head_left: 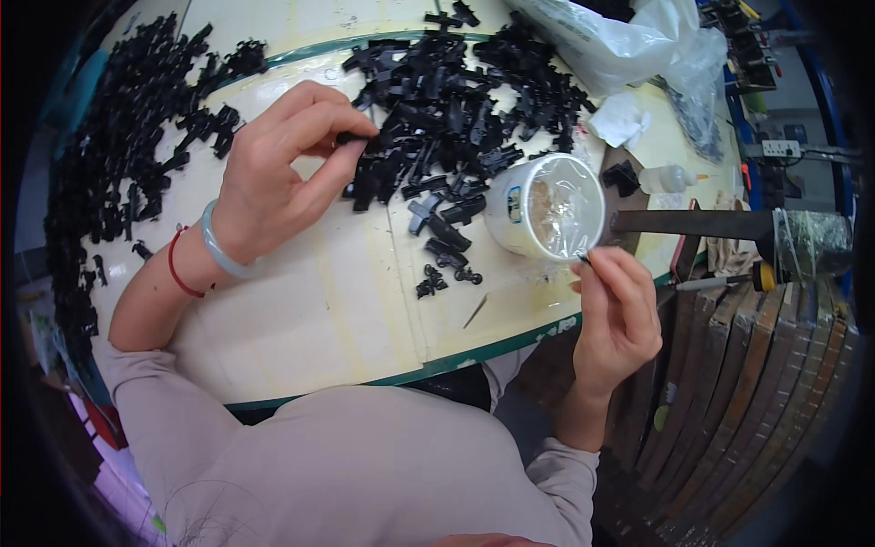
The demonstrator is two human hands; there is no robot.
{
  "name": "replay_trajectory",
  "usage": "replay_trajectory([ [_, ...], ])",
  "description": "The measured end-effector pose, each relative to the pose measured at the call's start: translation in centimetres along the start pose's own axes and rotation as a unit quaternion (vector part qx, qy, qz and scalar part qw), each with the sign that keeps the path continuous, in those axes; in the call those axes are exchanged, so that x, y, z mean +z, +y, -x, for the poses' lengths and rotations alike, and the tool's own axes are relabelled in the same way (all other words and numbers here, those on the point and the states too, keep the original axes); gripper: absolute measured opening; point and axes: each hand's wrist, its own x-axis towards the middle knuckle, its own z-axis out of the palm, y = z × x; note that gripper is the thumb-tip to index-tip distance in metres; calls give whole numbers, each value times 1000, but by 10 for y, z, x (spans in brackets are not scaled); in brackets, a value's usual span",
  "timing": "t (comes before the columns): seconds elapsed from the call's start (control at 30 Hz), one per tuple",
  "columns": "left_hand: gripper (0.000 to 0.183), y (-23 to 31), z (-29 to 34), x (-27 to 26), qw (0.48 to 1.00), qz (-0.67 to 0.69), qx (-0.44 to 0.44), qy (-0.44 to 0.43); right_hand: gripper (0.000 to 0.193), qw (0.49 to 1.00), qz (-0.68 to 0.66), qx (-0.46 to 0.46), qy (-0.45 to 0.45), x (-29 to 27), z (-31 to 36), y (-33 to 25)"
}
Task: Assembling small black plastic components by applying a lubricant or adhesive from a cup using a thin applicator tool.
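Observation:
My left hand (pixel 287 169) is closed in a pinch on a small black plastic part (pixel 351 138), at the left edge of a heap of similar black parts (pixel 437 100). Between its fingers most of that part is hidden. A white plastic tub (pixel 506 214), tilted with its mouth toward me, stands right of the heap; clear film (pixel 558 205) shows inside. Just below its rim, my right hand (pixel 620 310) pinches a tiny dark piece (pixel 584 259), too small to name. Several black parts (pixel 447 242) lie apart between the tub and the table's front edge.
A larger spread of black parts (pixel 118 146) covers the table's left side. White plastic bags (pixel 620 41) lie at the back right, near a crumpled tissue (pixel 620 118) and a small bottle (pixel 667 179). A dark metal bar (pixel 693 222) juts in from the right, above stacked boards (pixel 729 365).

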Motion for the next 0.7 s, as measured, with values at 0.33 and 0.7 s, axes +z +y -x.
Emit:
replay_trajectory([
  [0.33, 26, 22, 11, 4, 908, 296, -242, -171, 26, 968, 137, -193, -80, 10, -46, 16],
  [0.7, 19, 22, 18, 11, 801, 445, -337, -217, 23, 985, 73, -89, -130, 4, -46, 4],
])
